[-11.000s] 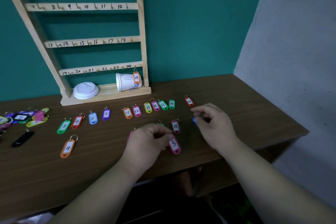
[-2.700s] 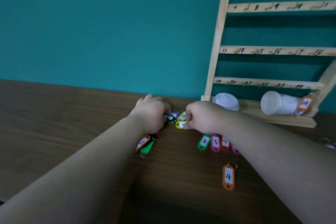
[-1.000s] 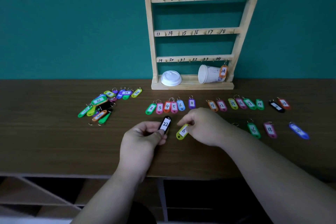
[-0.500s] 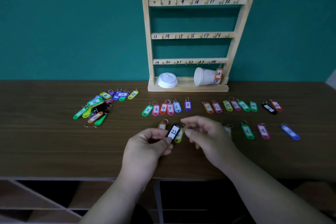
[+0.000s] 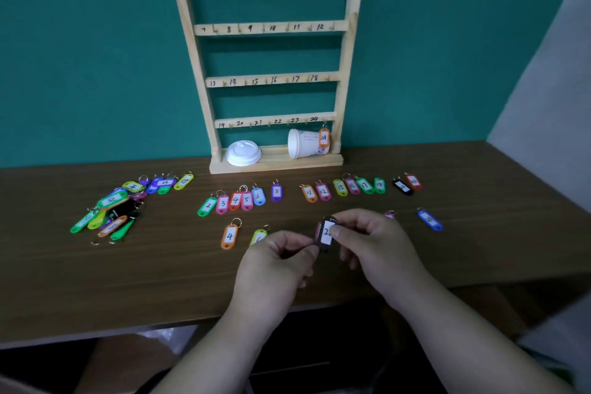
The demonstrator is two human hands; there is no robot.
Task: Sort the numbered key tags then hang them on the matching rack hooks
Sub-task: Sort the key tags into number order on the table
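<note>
Loads of loose key tags (image 5: 118, 205) are heaped at the far left of the table (image 5: 160, 281) on my feed: greens, purples, an orange and a black one, all overlapping. Moving right, there's a tidy first row (image 5: 235, 200) reading 2, 3, 4, 5, 6, with 8 a little apart from the rest. Nearer me, an orange tag 4 (image 5: 229, 236) lies on its own, and just beside it is a yellow-green tag (image 5: 258, 237) partly hidden by the left hand (image 5: 275, 265).

That hand pinches the bottom end of the black tag (image 5: 326, 232), label starting with 2, held up off the table. The right hand (image 5: 374, 249) pinches the same tag from the other side, thumb over part of the label, so I can't read the second digit.

Behind all this the wooden rack (image 5: 271, 80) stands against the teal wall, with rows of numbered hooks from 1 to 24. On its base are a white lid (image 5: 243, 153) and a tipped-over paper cup (image 5: 302, 143). An orange tag 24 (image 5: 324, 137) hangs on the last hook.

Further right a second row (image 5: 343, 189) runs 11, 12, 15, 16, 17, 18, then there's a black and a red pair (image 5: 407, 184). A blue tag (image 5: 429, 220) lies alone near the right hand.
</note>
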